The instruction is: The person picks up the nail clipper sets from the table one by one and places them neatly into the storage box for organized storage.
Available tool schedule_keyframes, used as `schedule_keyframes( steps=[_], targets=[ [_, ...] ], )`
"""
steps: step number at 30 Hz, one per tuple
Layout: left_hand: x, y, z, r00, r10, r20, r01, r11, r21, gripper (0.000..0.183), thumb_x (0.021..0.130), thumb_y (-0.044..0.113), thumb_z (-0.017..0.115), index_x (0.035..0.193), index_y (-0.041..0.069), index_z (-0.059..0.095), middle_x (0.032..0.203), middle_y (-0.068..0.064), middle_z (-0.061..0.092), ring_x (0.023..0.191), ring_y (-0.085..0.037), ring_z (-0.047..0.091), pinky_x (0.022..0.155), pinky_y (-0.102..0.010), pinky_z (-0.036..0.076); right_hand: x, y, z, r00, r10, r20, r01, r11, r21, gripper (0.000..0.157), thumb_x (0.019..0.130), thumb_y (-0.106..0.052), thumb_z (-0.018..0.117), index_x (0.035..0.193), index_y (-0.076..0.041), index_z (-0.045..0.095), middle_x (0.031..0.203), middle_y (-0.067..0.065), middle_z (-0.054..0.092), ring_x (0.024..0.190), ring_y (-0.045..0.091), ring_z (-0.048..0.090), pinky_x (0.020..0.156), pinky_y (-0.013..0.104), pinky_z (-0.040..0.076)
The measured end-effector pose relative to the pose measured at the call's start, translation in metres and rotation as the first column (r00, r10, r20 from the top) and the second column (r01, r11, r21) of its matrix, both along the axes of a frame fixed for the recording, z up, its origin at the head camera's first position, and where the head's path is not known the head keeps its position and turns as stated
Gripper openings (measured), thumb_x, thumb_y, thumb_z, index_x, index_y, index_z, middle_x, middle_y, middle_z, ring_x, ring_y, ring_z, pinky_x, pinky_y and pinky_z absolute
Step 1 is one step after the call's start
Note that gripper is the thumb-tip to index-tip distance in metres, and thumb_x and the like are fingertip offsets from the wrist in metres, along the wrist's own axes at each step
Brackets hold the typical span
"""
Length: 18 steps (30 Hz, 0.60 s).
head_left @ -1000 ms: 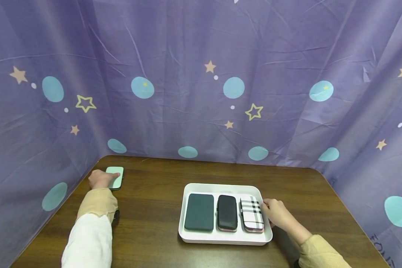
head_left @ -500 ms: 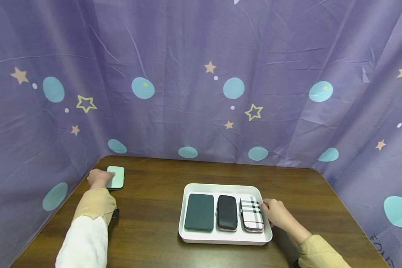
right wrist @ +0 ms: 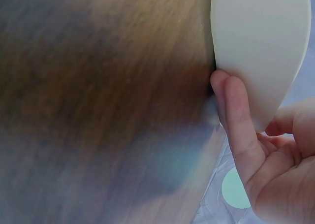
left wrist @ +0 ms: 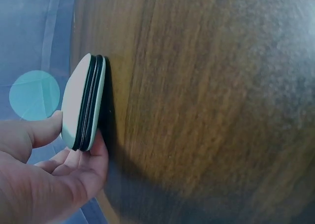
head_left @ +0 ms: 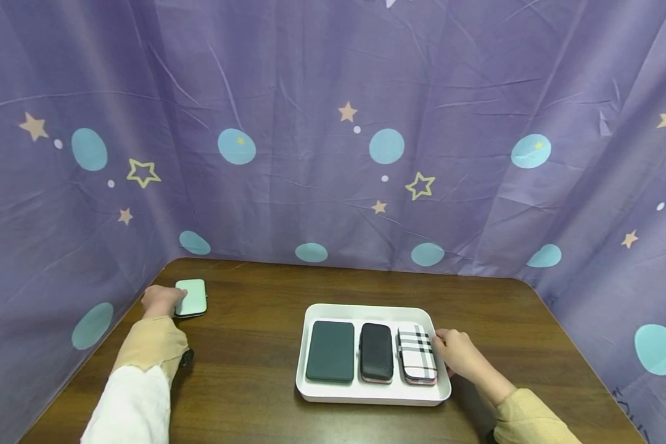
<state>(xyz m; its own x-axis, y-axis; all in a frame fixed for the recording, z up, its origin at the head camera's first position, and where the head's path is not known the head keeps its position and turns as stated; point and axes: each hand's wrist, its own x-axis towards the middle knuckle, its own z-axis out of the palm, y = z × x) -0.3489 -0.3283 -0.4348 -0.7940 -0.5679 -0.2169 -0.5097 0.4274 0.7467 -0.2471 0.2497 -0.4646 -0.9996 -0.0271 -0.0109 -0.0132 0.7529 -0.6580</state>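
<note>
My left hand (head_left: pixel 160 300) is at the far left of the table and pinches a small mint-green case (head_left: pixel 193 296). In the left wrist view, the thumb presses the upper cover of the case (left wrist: pixel 78 98) and curled fingers sit under its end; dark bands run around its side. My right hand (head_left: pixel 459 354) grips the right side of a white tray (head_left: pixel 366 398). The right wrist view shows fingers (right wrist: pixel 238 111) against the outer wall, with the thumb at the rim. Lying in a row inside are a dark green case (head_left: pixel 330 351), a black case (head_left: pixel 376 351) and a plaid case (head_left: pixel 417 353).
Everything stands on a brown wooden table (head_left: pixel 250 370) with rounded back corners. A purple curtain (head_left: pixel 311 154) printed with stars and blue ovals hangs behind the table and along its sides.
My left hand has drawn back a little leftward, its thumb now nearer the left edge of the mint-green case. The case has turned slightly. The right hand and tray stay put.
</note>
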Motion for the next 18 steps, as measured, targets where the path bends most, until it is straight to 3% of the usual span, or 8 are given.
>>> schedule_keyframes(
  steps=[3,6,9,13,18],
  targets=[
    [-0.001,-0.003,-0.003,1.0,0.009,-0.023,-0.008,0.998,0.066,0.074,0.085,0.017,0.062,0.132,-0.025,0.024,0.129,-0.041,0.035,0.101,-0.04,0.049,0.071,-0.037,0.055,0.0,0.0,0.0,1.0,-0.003,0.0,0.003,1.0,-0.001,0.025,0.093,-0.007,0.047,0.106,0.007,0.063,0.078,0.016,0.064,0.049,0.019,0.06,0.036,0.03,0.048],
    [-0.002,-0.007,-0.007,0.999,0.03,-0.045,-0.022,0.987,0.159,0.076,0.084,0.013,0.064,0.134,-0.024,0.02,0.129,-0.04,0.034,0.085,-0.031,0.052,0.054,-0.03,0.054,0.0,0.0,0.0,1.0,-0.004,0.005,0.004,1.0,-0.005,0.025,0.093,-0.007,0.047,0.106,0.007,0.063,0.078,0.016,0.064,0.05,0.019,0.06,0.037,0.03,0.049],
    [-0.004,-0.012,-0.01,0.998,0.046,-0.052,-0.032,0.97,0.242,0.077,0.085,0.011,0.064,0.137,-0.021,0.016,0.125,-0.036,0.037,0.072,-0.021,0.053,0.053,-0.029,0.054,0.0,-0.001,0.001,1.0,-0.004,0.004,0.004,1.0,-0.007,0.025,0.093,-0.007,0.047,0.106,0.007,0.063,0.077,0.015,0.064,0.051,0.019,0.06,0.037,0.03,0.049],
    [-0.006,-0.014,-0.012,0.997,0.062,-0.052,-0.042,0.944,0.326,0.077,0.087,0.012,0.062,0.14,-0.017,0.014,0.106,-0.022,0.044,0.061,-0.011,0.051,0.054,-0.026,0.053,0.001,-0.001,0.002,1.0,0.006,0.002,-0.006,1.0,-0.013,0.025,0.093,-0.007,0.047,0.106,0.007,0.063,0.077,0.015,0.063,0.051,0.019,0.061,0.037,0.03,0.049],
    [-0.008,-0.009,-0.011,0.996,0.045,-0.078,-0.008,0.908,0.419,0.067,0.087,0.014,0.063,0.135,-0.015,0.026,0.083,-0.006,0.051,0.058,-0.007,0.052,0.054,-0.024,0.051,0.001,-0.001,0.002,1.0,0.009,0.002,-0.009,1.0,-0.002,0.022,0.093,-0.008,0.047,0.1,0.005,0.063,0.072,0.011,0.061,0.05,0.019,0.06,0.037,0.03,0.049]
  ],
)
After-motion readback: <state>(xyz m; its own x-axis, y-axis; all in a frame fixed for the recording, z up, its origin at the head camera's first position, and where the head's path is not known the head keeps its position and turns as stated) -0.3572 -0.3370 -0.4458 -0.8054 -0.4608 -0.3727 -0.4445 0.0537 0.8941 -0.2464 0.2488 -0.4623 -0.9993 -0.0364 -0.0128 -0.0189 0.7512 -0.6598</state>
